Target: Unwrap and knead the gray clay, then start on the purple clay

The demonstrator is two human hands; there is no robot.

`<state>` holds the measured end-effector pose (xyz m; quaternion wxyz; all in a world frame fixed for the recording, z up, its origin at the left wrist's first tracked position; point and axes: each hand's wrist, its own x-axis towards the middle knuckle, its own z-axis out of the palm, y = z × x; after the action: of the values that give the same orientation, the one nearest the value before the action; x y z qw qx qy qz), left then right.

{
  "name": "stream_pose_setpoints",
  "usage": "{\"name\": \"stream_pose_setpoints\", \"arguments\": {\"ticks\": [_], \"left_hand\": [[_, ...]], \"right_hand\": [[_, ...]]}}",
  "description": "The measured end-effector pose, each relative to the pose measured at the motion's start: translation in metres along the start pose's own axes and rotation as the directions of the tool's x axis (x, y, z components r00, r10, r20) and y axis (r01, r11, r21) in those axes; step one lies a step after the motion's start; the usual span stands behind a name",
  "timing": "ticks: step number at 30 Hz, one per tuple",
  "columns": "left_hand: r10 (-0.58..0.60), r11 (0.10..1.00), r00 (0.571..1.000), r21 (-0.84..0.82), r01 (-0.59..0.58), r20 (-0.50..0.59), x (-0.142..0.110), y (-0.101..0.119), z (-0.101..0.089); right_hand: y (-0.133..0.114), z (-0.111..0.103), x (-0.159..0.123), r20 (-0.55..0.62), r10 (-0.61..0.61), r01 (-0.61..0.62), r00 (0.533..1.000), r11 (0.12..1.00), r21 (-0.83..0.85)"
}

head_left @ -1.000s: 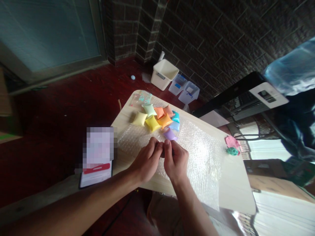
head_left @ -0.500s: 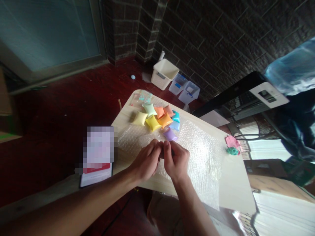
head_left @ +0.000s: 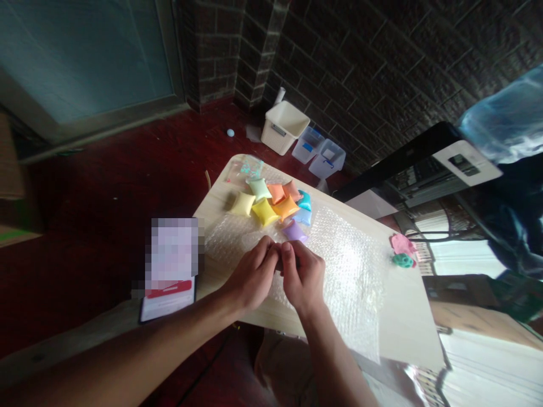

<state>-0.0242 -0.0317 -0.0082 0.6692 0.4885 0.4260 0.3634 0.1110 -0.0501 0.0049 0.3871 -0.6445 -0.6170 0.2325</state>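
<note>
Bubble wrap (head_left: 350, 274) underlies 1 dark piece (head_left: 279, 264) pinched between left hand (head_left: 253, 276) and right hand (head_left: 305, 277).

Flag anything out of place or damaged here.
A small pale round object lies loose on the floor, left of the cream basket, perhaps dropped. The dark piece between left hand and right hand is mostly hidden; I can't judge it.

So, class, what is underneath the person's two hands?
Bubble wrap shows around the left hand and right hand, spread on the table; whatever lies directly beneath them is covered.
</note>
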Motion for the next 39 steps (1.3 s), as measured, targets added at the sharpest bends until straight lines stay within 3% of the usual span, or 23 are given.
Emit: {"name": "stream_pose_setpoints", "arguments": {"ticks": [2,4,6,8,11,16,20,23,26,28,34,39], "left_hand": [[0.111,0.98,0.994,0.167,-0.112,0.017,0.0,0.007,-0.004],[0.221,0.908,0.972,0.347,-0.236,0.084,-0.001,0.011,-0.008],[0.287,0.81,0.944,0.485,-0.33,0.163,-0.003,0.013,-0.009],[0.315,0.718,0.925,0.585,-0.378,0.211,-0.005,0.013,-0.009],[0.311,0.645,0.921,0.66,-0.385,0.234,-0.007,0.013,-0.007],[0.257,0.721,0.942,0.605,-0.337,0.218,-0.009,0.015,-0.007],[0.151,0.895,0.977,0.4,-0.199,0.15,-0.008,0.02,-0.007],[0.099,0.962,0.991,0.245,-0.118,0.09,-0.005,0.02,-0.006],[0.141,0.952,0.989,0.266,-0.15,0.054,-0.003,0.018,-0.006],[0.159,0.932,0.983,0.314,-0.179,0.088,-0.004,0.016,-0.005],[0.167,0.917,0.974,0.338,-0.212,0.156,-0.014,0.02,0.002],[0.13,0.941,0.979,0.291,-0.172,0.159,-0.016,0.023,0.002]], "right_hand": [[0.001,0.0,0.001,0.079,0.209,-0.223,0.975,0.927,0.302],[0.002,-0.001,0.003,0.191,0.351,-0.398,0.917,0.76,0.514],[0.002,-0.002,0.005,0.28,0.41,-0.494,0.868,0.66,0.566],[0.002,-0.002,0.006,0.298,0.429,-0.522,0.853,0.679,0.517],[0.002,-0.002,0.006,0.206,0.407,-0.456,0.89,0.793,0.403],[0.003,0.001,0.005,0.061,0.29,-0.294,0.955,0.905,0.308],[0.003,0.003,0.002,0.026,0.272,-0.263,0.962,0.891,0.369],[0.001,0.003,0.002,0.061,0.24,-0.243,0.969,0.881,0.405],[-0.001,0.002,0.003,0.191,0.244,-0.304,0.951,0.854,0.423],[-0.001,0.001,0.003,0.208,0.277,-0.342,0.938,0.83,0.441],[-0.004,0.002,0.004,-0.071,0.234,-0.212,0.97,0.948,0.238],[-0.005,0.0,0.004,-0.085,0.231,-0.212,0.969,0.959,0.191]]}}
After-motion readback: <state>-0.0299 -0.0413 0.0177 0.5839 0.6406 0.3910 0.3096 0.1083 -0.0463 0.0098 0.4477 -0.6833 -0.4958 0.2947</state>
